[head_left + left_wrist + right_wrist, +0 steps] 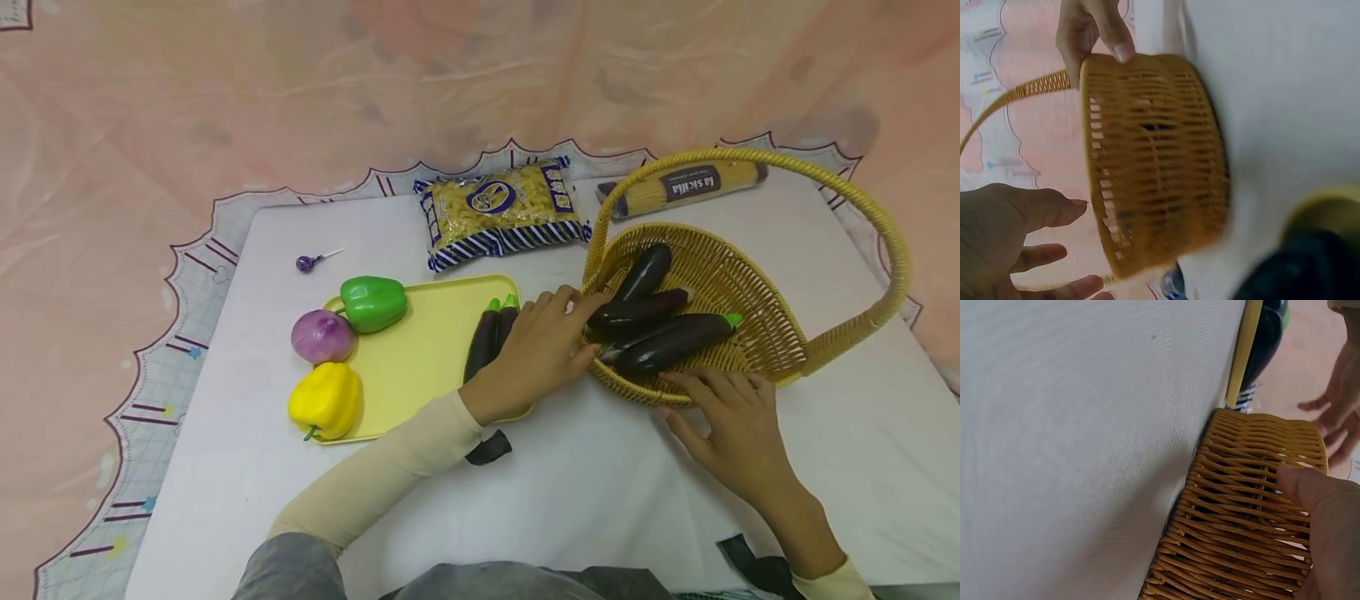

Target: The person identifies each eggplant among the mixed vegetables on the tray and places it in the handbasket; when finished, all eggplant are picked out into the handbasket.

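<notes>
A wicker basket point(738, 287) with a tall arched handle holds several dark eggplants point(671, 346). My right hand point(731, 429) grips the basket's near rim, its thumb against the outer wall and its fingers over the edge, also seen in the right wrist view. My left hand point(536, 354) hovers at the basket's left side by the eggplant ends. In the left wrist view its fingers point(1050, 209) are spread and hold nothing, apart from the weave. Two more eggplants point(482, 342) lie on the right side of a yellow tray point(420, 350), partly hidden by my left hand.
A green bell pepper point(373, 304), a purple onion point(322, 337) and a yellow bell pepper point(326, 402) sit along the tray's left edge. Behind lie a pasta bag point(502, 208), a spaghetti pack point(690, 187) and a lollipop point(305, 264). The basket handle point(888, 250) arches high on the right.
</notes>
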A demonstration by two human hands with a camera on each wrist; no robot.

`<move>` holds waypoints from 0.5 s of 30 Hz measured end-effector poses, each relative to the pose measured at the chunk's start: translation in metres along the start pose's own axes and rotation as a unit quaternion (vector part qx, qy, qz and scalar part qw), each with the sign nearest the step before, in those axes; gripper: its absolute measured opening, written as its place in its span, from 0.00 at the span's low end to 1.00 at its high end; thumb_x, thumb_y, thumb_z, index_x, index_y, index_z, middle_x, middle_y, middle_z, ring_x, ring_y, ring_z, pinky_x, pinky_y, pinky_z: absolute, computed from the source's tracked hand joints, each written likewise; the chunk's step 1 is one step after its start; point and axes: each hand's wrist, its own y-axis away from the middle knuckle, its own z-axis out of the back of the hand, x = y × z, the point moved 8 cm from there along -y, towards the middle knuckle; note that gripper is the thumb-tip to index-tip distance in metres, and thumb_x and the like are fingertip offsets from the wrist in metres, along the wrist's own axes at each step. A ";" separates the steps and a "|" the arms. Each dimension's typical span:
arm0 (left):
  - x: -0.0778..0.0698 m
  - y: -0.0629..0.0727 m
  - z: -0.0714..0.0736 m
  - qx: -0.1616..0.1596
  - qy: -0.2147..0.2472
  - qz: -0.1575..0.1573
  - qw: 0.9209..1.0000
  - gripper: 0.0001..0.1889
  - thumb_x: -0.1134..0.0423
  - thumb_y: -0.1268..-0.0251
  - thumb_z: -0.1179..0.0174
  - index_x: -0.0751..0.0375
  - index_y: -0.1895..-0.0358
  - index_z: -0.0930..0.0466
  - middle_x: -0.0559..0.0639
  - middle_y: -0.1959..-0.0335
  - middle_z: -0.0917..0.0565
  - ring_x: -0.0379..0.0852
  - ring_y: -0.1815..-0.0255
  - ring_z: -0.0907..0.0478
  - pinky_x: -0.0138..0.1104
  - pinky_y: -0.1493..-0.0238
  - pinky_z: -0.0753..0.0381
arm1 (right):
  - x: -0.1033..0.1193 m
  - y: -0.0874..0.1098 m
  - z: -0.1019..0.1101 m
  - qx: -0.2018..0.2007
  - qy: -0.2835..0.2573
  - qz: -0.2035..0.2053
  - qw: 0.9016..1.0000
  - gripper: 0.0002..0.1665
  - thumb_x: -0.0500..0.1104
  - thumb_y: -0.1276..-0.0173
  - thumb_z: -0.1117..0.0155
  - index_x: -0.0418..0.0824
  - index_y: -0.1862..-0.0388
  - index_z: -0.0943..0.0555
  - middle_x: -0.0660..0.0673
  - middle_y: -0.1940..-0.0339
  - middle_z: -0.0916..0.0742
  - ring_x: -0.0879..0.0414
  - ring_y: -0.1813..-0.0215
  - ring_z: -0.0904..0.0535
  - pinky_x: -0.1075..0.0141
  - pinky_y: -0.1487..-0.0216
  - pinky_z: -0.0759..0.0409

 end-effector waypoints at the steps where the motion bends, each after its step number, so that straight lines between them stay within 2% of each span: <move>1: 0.005 0.003 0.001 -0.002 0.004 0.006 1.000 0.32 0.52 0.33 0.39 0.51 0.28 0.35 0.54 0.43 0.25 0.50 0.50 0.26 0.41 0.52 0.27 | 0.000 0.000 0.000 0.001 0.000 0.000 1.000 0.39 0.71 0.28 0.57 0.41 0.52 0.17 0.41 0.61 0.16 0.44 0.59 0.27 0.45 0.52 0.42; 8: 0.045 0.028 0.007 -0.023 0.016 0.057 0.998 0.32 0.55 0.36 0.35 0.53 0.29 0.32 0.57 0.44 0.24 0.54 0.51 0.24 0.44 0.55 0.26 | 0.000 0.000 -0.001 0.007 0.003 0.000 1.000 0.40 0.73 0.28 0.61 0.43 0.51 0.17 0.42 0.60 0.16 0.45 0.59 0.27 0.45 0.53 0.42; 15: 0.078 0.052 0.009 -0.015 0.022 0.138 0.990 0.34 0.56 0.40 0.31 0.53 0.29 0.32 0.59 0.42 0.25 0.57 0.49 0.25 0.49 0.52 0.28 | 0.003 -0.001 0.000 0.001 0.006 0.003 1.000 0.40 0.72 0.28 0.60 0.41 0.53 0.17 0.41 0.62 0.16 0.44 0.61 0.27 0.46 0.54 0.42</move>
